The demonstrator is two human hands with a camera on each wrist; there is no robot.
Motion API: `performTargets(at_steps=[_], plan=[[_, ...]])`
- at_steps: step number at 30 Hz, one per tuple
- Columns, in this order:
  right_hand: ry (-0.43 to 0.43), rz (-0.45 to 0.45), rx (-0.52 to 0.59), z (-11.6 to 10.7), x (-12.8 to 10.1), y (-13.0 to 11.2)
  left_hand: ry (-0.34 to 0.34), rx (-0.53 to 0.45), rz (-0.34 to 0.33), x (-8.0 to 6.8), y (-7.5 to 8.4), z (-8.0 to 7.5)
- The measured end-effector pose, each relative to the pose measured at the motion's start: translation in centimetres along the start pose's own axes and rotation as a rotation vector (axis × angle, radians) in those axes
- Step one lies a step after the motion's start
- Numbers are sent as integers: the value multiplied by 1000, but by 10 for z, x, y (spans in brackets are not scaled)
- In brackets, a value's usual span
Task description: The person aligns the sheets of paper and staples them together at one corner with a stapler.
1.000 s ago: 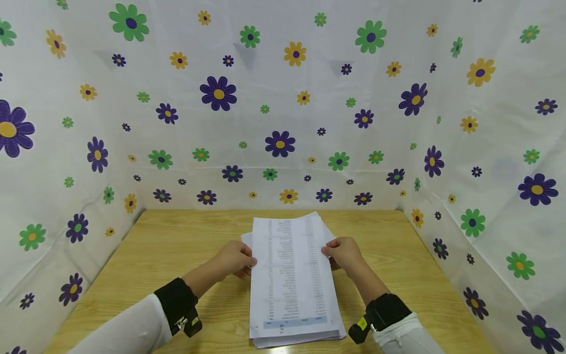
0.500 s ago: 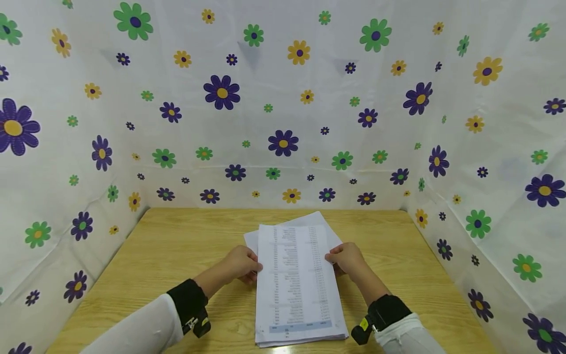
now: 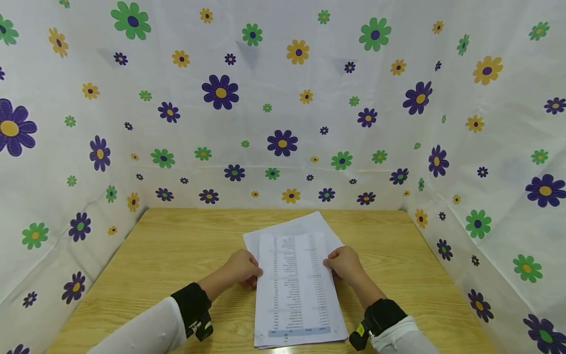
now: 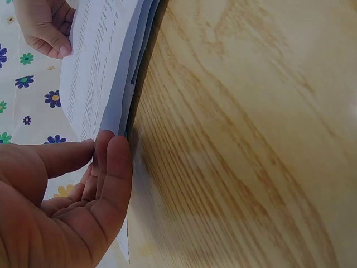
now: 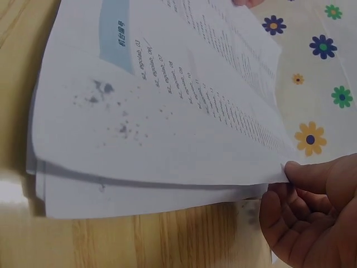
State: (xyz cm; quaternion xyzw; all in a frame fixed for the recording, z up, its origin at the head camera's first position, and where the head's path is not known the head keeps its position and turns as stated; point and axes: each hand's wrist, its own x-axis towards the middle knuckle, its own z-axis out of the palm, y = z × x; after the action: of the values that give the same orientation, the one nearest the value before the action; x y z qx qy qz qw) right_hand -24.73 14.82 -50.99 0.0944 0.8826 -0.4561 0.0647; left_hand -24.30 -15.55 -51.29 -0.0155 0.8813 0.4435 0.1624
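Printed sheets (image 3: 294,290) lie in a stack at the middle of the wooden table (image 3: 177,250), long edges running away from the person, with a blue band across the near end of the top page. The left hand (image 3: 242,268) pinches the stack's left edge: in the left wrist view its thumb and curled fingers (image 4: 114,167) close on the paper edges. The right hand (image 3: 345,263) grips the right edge, and the right wrist view shows its thumb (image 5: 312,173) on top of the upper sheet with the other fingers curled beneath, lifting that edge a little off the pages below. A loose sheet (image 3: 296,227) sits skewed under the far end of the stack, its corners poking out on both sides.

Compared with a second ago, the top page has slid toward the person: its far edge then reached up near the table's back edge and now stops lower, baring more of the skewed sheet behind it. Both hands have come slightly nearer to the person with it, keeping their hold on the same edges. A flower-printed cloth (image 3: 283,98) walls in the table on three sides, unchanged.
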Motion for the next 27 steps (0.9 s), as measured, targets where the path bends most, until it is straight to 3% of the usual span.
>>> performTargets(at_steps=[15, 27], plan=[[51, -51, -102, 5, -4, 3, 24, 62, 22, -2, -1, 4], [63, -29, -169, 1, -8, 5, 2, 97, 9, -5, 0, 3]])
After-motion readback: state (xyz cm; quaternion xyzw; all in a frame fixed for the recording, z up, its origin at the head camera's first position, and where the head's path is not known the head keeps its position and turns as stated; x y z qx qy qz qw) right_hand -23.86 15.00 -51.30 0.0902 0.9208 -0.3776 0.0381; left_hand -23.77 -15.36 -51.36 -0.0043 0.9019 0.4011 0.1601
